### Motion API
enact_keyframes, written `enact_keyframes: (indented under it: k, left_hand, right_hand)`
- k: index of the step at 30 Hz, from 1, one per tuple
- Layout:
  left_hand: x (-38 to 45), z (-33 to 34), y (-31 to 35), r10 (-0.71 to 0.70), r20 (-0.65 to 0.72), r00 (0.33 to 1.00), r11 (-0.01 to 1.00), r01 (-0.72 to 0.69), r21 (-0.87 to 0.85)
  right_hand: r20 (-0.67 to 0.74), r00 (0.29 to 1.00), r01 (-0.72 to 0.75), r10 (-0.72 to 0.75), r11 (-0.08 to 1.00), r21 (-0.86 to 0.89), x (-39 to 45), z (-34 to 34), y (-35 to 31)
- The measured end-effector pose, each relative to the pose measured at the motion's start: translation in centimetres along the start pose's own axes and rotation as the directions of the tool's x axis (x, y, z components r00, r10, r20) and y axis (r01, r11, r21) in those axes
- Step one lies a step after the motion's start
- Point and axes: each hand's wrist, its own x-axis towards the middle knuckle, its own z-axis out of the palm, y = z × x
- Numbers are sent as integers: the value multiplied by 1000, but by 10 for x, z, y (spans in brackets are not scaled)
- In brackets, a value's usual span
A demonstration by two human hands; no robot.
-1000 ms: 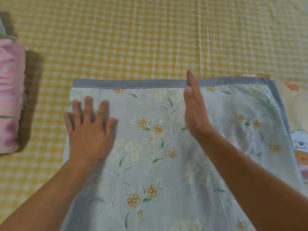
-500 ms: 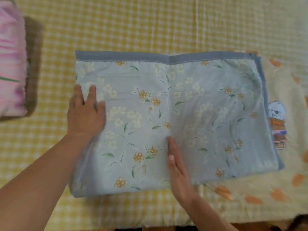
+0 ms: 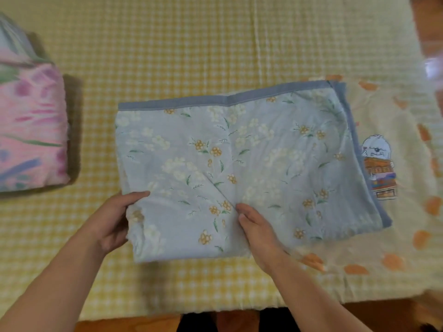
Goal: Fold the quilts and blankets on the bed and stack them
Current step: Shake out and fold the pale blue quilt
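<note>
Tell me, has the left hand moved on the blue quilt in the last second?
Yes. The left hand slid from near the quilt's grey far border to its near-left corner.

Folded blanket (image 3: 239,164) lies flat on the bed sheet (image 3: 191,44), its near-left corner gripped by the left hand (image 3: 107,224), thumb on top, other fingers hidden under the edge. Right hand (image 3: 259,233) rests on the blanket's near edge, right of the left thumb, fingertips (image 3: 241,208) at a crease running away from them. Second blanket (image 3: 395,130) lies under and right of the folded one, well right of the right fingers; a folded quilt (image 3: 28,130) sits far left, beyond the left fingers.
</note>
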Motion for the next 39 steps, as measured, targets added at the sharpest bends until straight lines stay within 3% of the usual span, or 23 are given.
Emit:
enact_keyframes:
  k: [3, 6, 8, 11, 14, 17, 19, 21, 22, 24, 25, 27, 29, 30, 33, 39]
  left_hand:
    - [-27, 78, 25, 267, 29, 963, 958, -269, 102]
    - [-43, 176, 23, 477, 119, 871, 851, -491, 187]
    - [-34, 248, 5, 517, 207, 831, 784, -556, 275]
    - [6, 361, -42, 477, 279, 833, 708, -553, 439]
    - [67, 438, -91, 353, 257, 900, 644, -432, 631]
    - [106, 458, -115, 135, 314, 940, 613, -328, 719]
    - [101, 447, -113, 213, 374, 903, 619, -421, 663]
    - [88, 413, -107, 463, 340, 819, 440, -545, 714]
    - [83, 388, -105, 629, 309, 713, 274, -576, 770]
    - [76, 343, -97, 825, 297, 481, -5, -519, 855]
    - [76, 328, -92, 840, 300, 452, -79, -444, 892]
    - [86, 312, -87, 766, 284, 576, -150, -270, 951]
    - [97, 312, -91, 630, 257, 733, -188, -178, 966]
    - [103, 314, -96, 583, 253, 772, -201, -164, 966]
    - [121, 318, -108, 564, 203, 801, -188, -115, 975]
    - [135, 307, -116, 538, 172, 825, -208, -67, 976]
  right_hand:
    - [191, 975, -135, 111, 984, 119, -3, -33, -52]
    - [230, 973, -77, 23, 971, 227, -5, -91, -112]
    - [204, 975, 12, -89, 936, 351, -8, -139, -151]
    - [206, 956, 92, -207, 883, 460, 4, -216, -189]
    - [107, 980, 140, -168, 963, 232, 41, -264, -191]
    - [-52, 992, 116, -119, 992, -54, 77, -275, -175]
    - [-127, 978, 151, -168, 980, -131, 94, -272, -172]
    - [-201, 928, 236, -314, 911, -338, 93, -264, -181]
    - [-228, 886, 268, -404, 847, -460, 89, -260, -185]
    - [-222, 808, 353, -546, 750, -560, 76, -254, -189]
    - [-220, 785, 390, -579, 738, -551, 70, -255, -187]
    - [-234, 799, 367, -553, 758, -539, 72, -262, -181]
    - [-264, 858, 210, -441, 770, -603, 82, -271, -175]
    - [-280, 884, 145, -375, 788, -598, 88, -277, -178]
    - [-227, 934, 195, -275, 927, -321, 101, -281, -211]
    - [-140, 976, 167, -166, 986, -4, 152, -286, -276]
